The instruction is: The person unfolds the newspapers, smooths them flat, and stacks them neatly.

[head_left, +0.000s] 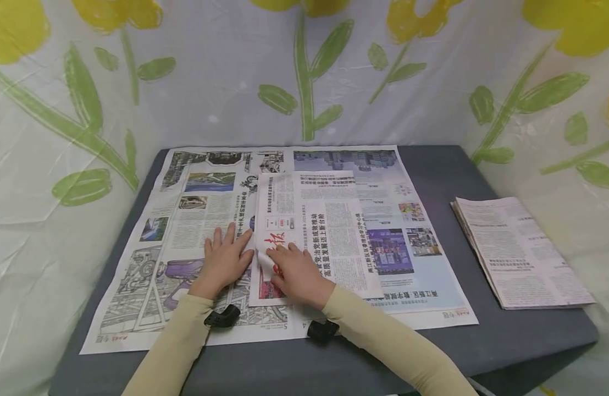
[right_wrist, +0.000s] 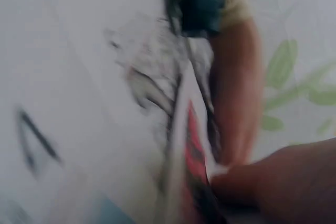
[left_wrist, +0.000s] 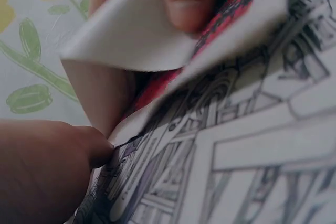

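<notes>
A folded newspaper point(head_left: 336, 236) lies on top of a large spread-out newspaper point(head_left: 190, 220). My right hand point(head_left: 302, 275) pinches the near left corner of the folded newspaper's top layer. That layer stands bent up off the sheet below, and the left wrist view shows its white underside over a red and black printed area. Fingers spread, my left hand point(head_left: 226, 263) rests on the large newspaper just left of the folded one. Its thumb point(left_wrist: 58, 166) touches the folded paper's edge. The right wrist view is blurred.
A stack of folded newspapers point(head_left: 522, 253) sits at the right side of the dark grey table point(head_left: 265, 371). White curtains point(head_left: 210, 99) with painted yellow flowers surround the table at the back and sides. Black wrist cameras point(head_left: 223, 317) sit on both sleeves.
</notes>
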A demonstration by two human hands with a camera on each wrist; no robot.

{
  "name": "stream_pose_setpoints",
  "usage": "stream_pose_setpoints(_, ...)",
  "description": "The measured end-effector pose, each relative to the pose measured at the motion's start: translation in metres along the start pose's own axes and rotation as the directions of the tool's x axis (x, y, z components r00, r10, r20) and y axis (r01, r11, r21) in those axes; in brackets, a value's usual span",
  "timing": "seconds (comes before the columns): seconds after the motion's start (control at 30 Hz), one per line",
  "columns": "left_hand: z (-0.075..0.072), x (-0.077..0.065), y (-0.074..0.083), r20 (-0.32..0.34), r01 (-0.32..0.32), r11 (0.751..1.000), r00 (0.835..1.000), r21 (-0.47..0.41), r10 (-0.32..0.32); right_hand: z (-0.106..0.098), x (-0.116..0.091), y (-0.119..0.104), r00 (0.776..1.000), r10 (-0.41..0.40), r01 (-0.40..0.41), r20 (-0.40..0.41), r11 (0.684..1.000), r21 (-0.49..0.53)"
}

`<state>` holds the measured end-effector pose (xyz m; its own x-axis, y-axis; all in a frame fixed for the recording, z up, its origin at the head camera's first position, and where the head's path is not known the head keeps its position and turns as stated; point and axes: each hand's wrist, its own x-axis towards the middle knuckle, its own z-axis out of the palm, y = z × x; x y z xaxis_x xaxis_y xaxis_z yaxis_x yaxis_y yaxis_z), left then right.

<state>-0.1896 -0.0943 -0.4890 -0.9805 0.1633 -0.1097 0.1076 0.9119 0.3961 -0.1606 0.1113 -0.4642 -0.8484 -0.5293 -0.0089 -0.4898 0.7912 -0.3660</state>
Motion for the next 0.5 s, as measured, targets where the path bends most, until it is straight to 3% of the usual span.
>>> stream_pose_setpoints(0.1,0.001,-0.001,-0.001,0.003,-0.001,1.000,1.000,-0.015,0.001,-0.011,0.002,0.008,0.996,0.009,0.005,-0.089,0.986,0.164)
stream_pose_setpoints(0.2,0.001,-0.003,-0.001,-0.004,-0.006,1.000,1.000,-0.025,0.006,-0.026,0.001,0.017,0.984,0.089,-0.035,-0.155,0.947,0.318)
stream_pose_setpoints(0.33,0.000,-0.003,-0.002,-0.017,-0.029,0.999,0.999,-0.040,0.028,-0.048,-0.005,0.033,0.946,0.239,-0.098,-0.219,0.854,0.511)
stream_pose_setpoints(0.5,0.000,-0.002,-0.003,-0.014,-0.049,0.998,0.999,-0.042,0.048,-0.079,-0.021,0.060,0.860,0.412,-0.088,-0.300,0.699,0.709)
